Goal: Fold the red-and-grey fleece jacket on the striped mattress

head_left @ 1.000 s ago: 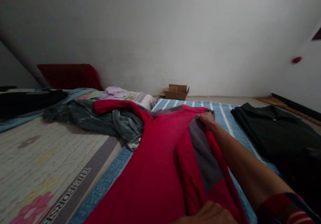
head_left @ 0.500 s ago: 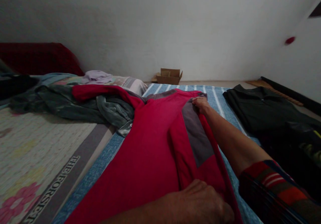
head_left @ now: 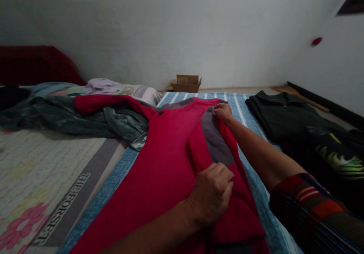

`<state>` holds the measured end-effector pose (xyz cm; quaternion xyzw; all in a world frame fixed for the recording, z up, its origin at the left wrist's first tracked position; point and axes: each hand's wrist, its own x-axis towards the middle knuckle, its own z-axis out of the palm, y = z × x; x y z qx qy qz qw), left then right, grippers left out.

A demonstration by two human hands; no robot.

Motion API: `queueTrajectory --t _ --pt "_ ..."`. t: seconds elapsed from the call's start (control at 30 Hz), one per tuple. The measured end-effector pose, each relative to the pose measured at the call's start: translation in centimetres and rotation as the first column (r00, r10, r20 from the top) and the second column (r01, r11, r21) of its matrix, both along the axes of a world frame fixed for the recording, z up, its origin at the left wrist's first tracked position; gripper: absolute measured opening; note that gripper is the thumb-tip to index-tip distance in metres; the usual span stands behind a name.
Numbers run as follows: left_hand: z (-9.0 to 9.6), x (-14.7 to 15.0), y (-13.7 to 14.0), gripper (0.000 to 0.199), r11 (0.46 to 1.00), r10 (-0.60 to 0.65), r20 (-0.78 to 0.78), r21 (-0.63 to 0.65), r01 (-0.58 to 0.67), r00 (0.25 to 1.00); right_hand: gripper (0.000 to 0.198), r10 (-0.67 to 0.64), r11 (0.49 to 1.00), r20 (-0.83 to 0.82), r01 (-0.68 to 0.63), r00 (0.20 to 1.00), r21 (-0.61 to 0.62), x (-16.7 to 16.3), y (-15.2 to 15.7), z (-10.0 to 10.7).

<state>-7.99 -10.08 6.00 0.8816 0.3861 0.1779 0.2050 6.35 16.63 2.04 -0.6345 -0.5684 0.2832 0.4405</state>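
Across the middle of the head view we see our red garment [head_left: 167, 163] spread flat on a blue striped sheet [head_left: 244, 113], with a grey panel [head_left: 214, 142] showing where its right side has been turned inward. Our left hand [head_left: 212, 193], at lower centre, is closed in a pinch on the folded red cloth just below that panel. Our right hand [head_left: 223, 112], at the end of an outstretched arm, is closed on the upper edge of the same fold, near the shoulder of the garment. One red sleeve [head_left: 110, 102] trails off toward the upper left, lying across a grey-green velvety garment [head_left: 93, 119].

On the right of the frame a black shirt [head_left: 281, 113] lies flat, and below it sits dark cloth with a green print [head_left: 338, 159]. To the left a flowered, lettered bedcover [head_left: 51, 178] fills the lower corner, with a pale lilac garment [head_left: 102, 85] and a dark red cushion [head_left: 36, 64] beyond. A small cardboard box [head_left: 186, 83] stands on the floor against the wall.

We judge the work to be at the first lengthwise fold of the red garment, with the right side brought in. The next move seems to call for both hands to lay that edge straight and flat, and for the trailing sleeve to be drawn clear of the grey-green garment.
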Motion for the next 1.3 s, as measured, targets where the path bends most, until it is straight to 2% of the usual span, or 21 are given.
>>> queueTrajectory --t 0.07,0.17,0.23,0.33,0.43,0.53,0.63,0.8,0.9,1.03,1.07,1.13,1.2,1.23,1.3 --pt "-0.2 0.3 -0.3 0.019 1.000 0.008 -0.047 0.022 -0.007 0.999 0.017 0.046 0.998 0.160 -0.054 0.986 0.044 -0.1 -1.3 1.0" --pt "-0.8 0.5 -0.9 0.061 0.997 -0.051 -0.147 -0.058 0.043 0.988 0.024 0.152 0.979 0.379 -0.193 0.913 0.072 -0.9 -3.7 2.0" --pt "-1.3 0.3 -1.1 0.078 0.987 -0.110 -0.201 -0.139 0.083 0.973 0.027 0.232 0.952 0.494 -0.300 0.838 0.062 -1.6 -5.5 2.0" --pt "-1.6 -0.1 -1.2 0.083 0.969 -0.165 -0.244 -0.219 0.111 0.956 0.024 0.340 0.900 0.619 -0.437 0.708 0.005 -2.1 -7.7 1.2" --pt "-1.5 -0.4 -1.0 0.081 0.966 -0.179 -0.277 -0.233 0.115 0.944 0.025 0.385 0.871 0.694 -0.489 0.608 -0.055 -1.9 -8.8 0.2" --pt "-1.6 -0.4 -1.0 0.084 0.967 -0.184 -0.291 -0.227 0.119 0.939 0.030 0.373 0.876 0.739 -0.476 0.561 -0.080 -1.7 -9.2 0.0" --pt "-2.0 -0.5 -1.0 0.086 0.970 -0.178 -0.279 -0.214 0.119 0.944 0.030 0.355 0.876 0.766 -0.477 0.535 -0.072 -2.2 -10.1 0.8" --pt "-2.5 -0.8 -1.2 0.084 0.978 -0.147 -0.215 -0.176 0.110 0.966 0.030 0.366 0.835 0.778 -0.550 0.510 -0.032 -3.6 -13.7 1.6" --pt "-2.6 -1.0 -1.5 0.085 0.980 -0.140 -0.165 -0.164 0.113 0.976 0.033 0.364 0.828 0.782 -0.560 0.506 -0.023 -4.1 -15.4 0.5" --pt "-2.9 -1.2 -1.9 0.082 0.989 -0.102 -0.098 -0.121 0.090 0.990 0.040 0.319 0.845 0.784 -0.534 0.532 0.019 -4.3 -15.7 -1.1" --pt "-2.8 -1.3 -1.9 0.077 0.992 -0.085 -0.073 -0.102 0.077 0.994 0.040 0.311 0.847 0.781 -0.531 0.542 0.032 -4.3 -15.6 -1.4" --pt "-2.5 -1.6 -1.4 0.052 0.998 -0.025 -0.012 -0.060 0.024 1.000 0.041 0.306 0.846 0.772 -0.531 0.557 0.047 -4.3 -15.4 -1.9" --pt "-1.8 -1.9 0.1 0.022 0.998 0.066 0.046 -0.018 -0.066 0.997 0.045 0.314 0.847 0.765 -0.531 0.562 0.042 -4.3 -15.2 -2.4" --pt "-1.3 -2.1 1.2 0.013 0.993 0.116 0.066 0.004 -0.116 0.991 0.046 0.323 0.845 0.763 -0.534 0.560 0.035 -4.3 -15.1 -2.6" --pt "-0.3 -2.4 4.3 0.012 0.975 0.206 0.075 0.063 -0.211 0.976 0.048 0.335 0.843 0.756 -0.537 0.563 0.027 -4.3 -15.2 -3.0"
